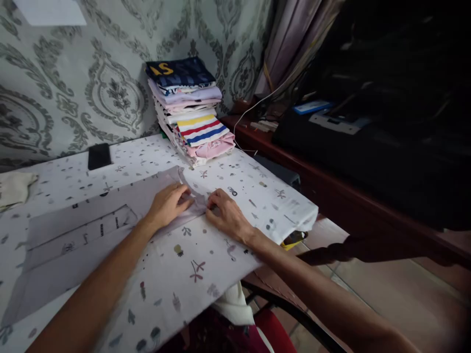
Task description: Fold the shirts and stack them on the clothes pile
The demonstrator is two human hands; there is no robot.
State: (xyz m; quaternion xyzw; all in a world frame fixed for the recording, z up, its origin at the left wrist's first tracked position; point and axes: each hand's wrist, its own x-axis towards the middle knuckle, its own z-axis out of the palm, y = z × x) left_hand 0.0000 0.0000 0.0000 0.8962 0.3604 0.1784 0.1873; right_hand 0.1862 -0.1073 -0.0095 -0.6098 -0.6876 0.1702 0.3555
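Grey paper pattern [84, 235] lies flat on the printed white cloth [206, 255] covering the table, its pointed corner under both hands. Left hand [167, 203] presses flat, fingers spread; right hand [228, 215] seems to pinch the pattern's tip, though blur hides the grip. Behind, a stack of folded clothes [191, 113] leans against patterned wallpaper [73, 73], a black phone [99, 156] nearby

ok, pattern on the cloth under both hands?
White table cover with small scattered doodle prints, seen in the head view.
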